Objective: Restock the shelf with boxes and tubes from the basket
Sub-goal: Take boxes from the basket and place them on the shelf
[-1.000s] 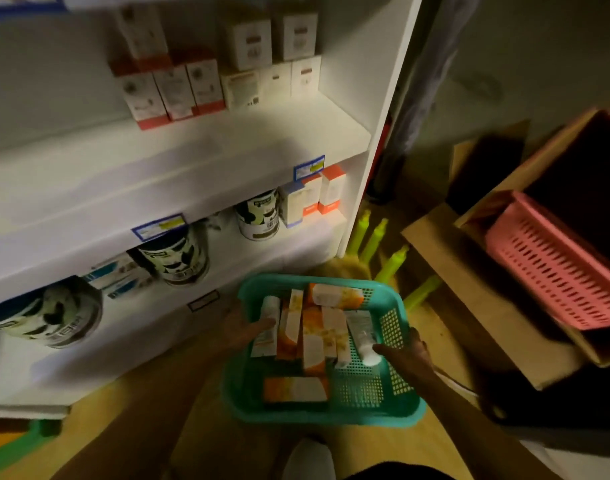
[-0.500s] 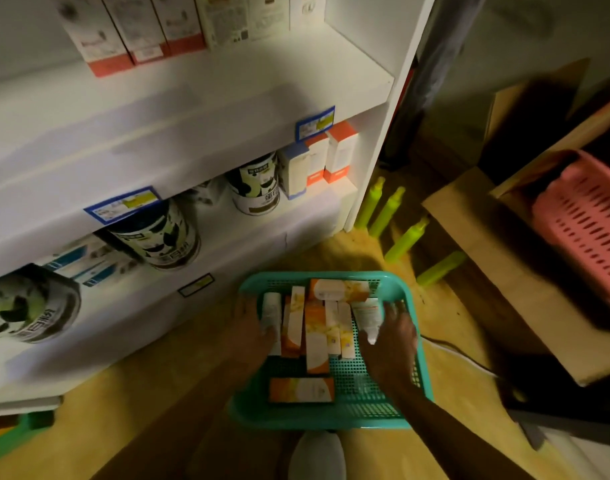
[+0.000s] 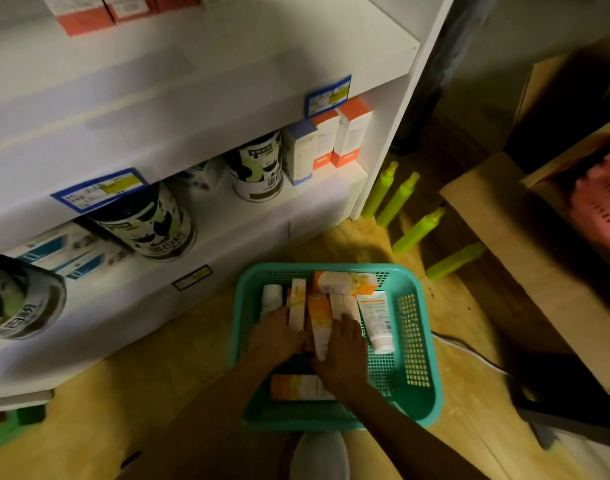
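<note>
Two hands reach into a basket point(image 3: 414, 344) of boxes.
Left hand point(image 3: 275, 336) and right hand point(image 3: 343, 351) rest, fingers loosely spread, on upright-lying boxes point(image 3: 319, 317) pointing toward the shelf point(image 3: 227, 216); grip unclear.

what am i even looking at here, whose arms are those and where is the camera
This is one picture from a camera worn on a person's head, looking down, so the arms are the wearer's own. Both bare hands reach into a teal basket on the floor. The left hand and the right hand rest on the orange and white boxes; a firm grip is not clear. A white tube lies beside them. To the left stands a white shelf holding tins and more boxes.
</note>
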The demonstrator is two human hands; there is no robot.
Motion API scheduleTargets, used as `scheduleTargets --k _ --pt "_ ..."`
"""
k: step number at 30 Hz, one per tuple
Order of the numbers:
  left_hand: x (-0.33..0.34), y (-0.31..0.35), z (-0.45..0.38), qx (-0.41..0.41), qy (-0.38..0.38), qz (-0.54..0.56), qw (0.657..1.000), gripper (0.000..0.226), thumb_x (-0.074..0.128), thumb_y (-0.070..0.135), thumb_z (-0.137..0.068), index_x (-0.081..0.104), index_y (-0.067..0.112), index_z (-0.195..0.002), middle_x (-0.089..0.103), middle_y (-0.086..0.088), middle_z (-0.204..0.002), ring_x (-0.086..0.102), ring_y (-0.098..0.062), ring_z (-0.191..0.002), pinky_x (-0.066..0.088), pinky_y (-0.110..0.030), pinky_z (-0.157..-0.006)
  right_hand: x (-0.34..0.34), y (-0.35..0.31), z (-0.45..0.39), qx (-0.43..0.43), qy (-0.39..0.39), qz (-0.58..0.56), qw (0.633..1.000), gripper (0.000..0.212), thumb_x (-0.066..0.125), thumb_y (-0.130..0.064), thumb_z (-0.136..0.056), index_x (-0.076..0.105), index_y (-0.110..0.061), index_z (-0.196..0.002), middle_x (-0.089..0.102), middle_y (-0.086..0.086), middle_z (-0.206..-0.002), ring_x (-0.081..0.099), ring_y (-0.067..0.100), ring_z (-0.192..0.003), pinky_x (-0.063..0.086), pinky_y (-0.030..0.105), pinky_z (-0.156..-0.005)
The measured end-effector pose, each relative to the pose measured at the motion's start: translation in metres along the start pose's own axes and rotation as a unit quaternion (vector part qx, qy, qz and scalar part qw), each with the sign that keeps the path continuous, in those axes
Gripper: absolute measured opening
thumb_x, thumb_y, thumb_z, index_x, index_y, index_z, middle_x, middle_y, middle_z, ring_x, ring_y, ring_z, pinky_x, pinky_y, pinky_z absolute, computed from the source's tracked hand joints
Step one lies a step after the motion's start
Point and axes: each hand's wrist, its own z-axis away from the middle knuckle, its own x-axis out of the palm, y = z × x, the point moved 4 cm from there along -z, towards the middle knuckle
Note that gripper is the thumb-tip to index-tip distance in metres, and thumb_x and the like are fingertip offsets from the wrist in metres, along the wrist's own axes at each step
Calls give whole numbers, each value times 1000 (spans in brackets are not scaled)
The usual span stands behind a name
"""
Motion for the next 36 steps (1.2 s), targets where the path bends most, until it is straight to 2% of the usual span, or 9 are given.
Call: scheduleTargets --k 6,10,15,19,22,26,29,34,36 --pt "-18 -19 -4 -41 -2 74 996 49 73 33 -86 62 18 -131 69 -4 -124 67 -22 -107 55 -35 -88 -20 10 12 67 -1 -137 988 66 59 -58 -86 46 -20 -138 56 2 -131 55 21 -116 49 39 -93" --pt "-41 -19 5 -38 -19 107 993 43 76 14 -87 63 9 -127 67 -3 -109 66 -19 -91 56 -32 -77 -40 9 19 81 -16 -215 973 70 70 -56 -79 47 -21 -135 55 -2 -122 58 19 -107 53 39 -87" --pt "-78 -3 28 -5 -22 109 994 39 72 4 -89 61 0 -126 67 -14 -120 65 -23 -99 58 -28 -74 -44 17 14 88 -19 -286 954 96 70 -50 -49 45 -24 -138 56 -1 -121 67 21 -92 61 46 -73" --pt "-113 17 60 41 -32 116 992 38 70 5 -91 60 1 -127 67 -12 -116 66 -17 -89 57 -20 -66 -103 -14 33 43 22 -329 943 50 74 -25 -57 66 -21 -106 69 -1 -93 70 21 -72 61 44 -60" --pt "-138 32 82 71 -26 99 992 36 70 6 -91 60 6 -126 66 -8 -115 65 -9 -82 54 -16 -56 -144 -36 50 12 50 -368 929 45 77 -13 -65 62 -17 -107 69 -2 -96 69 20 -80 60 43 -69" --pt "-181 55 126 130 14 83 988 25 71 1 -88 61 11 -107 66 -6 -100 66 -11 -77 53 -18 -59 -185 -60 71 -24 85 -402 911 56 78 -31 -61 59 -18 -112 70 2 -105 68 21 -91 58 47 -78" --pt "-217 76 175 163 57 80 982 37 79 26 -75 70 6 -106 70 -5 -92 64 0 -66 49 -17 -58 -228 -93 100 -69 105 -436 891 54 84 -24 -69 54 -23 -114 68 -4 -101 67 18 -94 57 36 -80" --pt "-276 104 244 205 144 63 966 18 68 12 -94 72 7 -111 70 -9 -101 66 -13 -79 56 -16 -66 -281 -140 139 -133 134 -463 866 70 86 -26 -62 51 -31 -122 68 -6 -106 69 19 -101 58 45 -90" --pt "-297 110 270 216 162 66 961 15 71 16 -93 71 14 -108 71 -8 -100 70 -20 -84 61 -28 -77 -300 -160 157 -166 139 -456 863 74 87 -20 -66 50 -27 -130 68 -5 -110 67 18 -103 57 42 -92"
